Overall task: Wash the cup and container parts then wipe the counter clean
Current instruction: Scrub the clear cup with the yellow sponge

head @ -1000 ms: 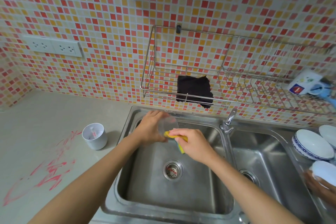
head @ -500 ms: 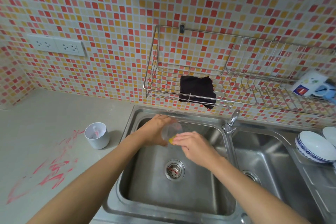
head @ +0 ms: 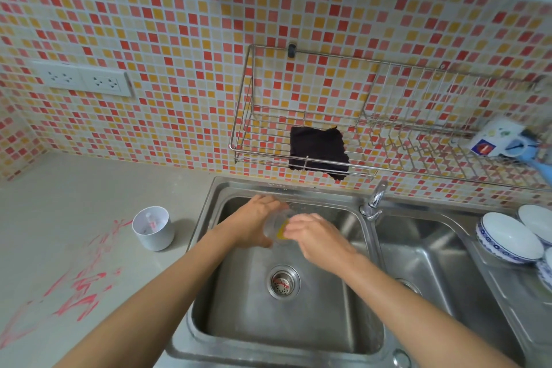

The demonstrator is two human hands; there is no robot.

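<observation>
curling my left hand [head: 254,224] fingers round the clear cup [head: 272,233], i hold it over the back of the left sink [head: 209,215] basin so drips fall in. my right hand [head: 316,237] fingers bunch on the yellow sponge [head: 281,232] inside it. the white container [head: 153,228] stands by the sink's left rim, near red smears [head: 80,293] on the worktop [head: 74,197]. nothing seems to block me.

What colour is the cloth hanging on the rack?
The cloth is black; the head view shows it best.

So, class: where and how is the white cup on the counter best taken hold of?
Probably round its plain side wall, from the sink side: the cup stands upright on the counter, handleless, apart from other things.
</observation>
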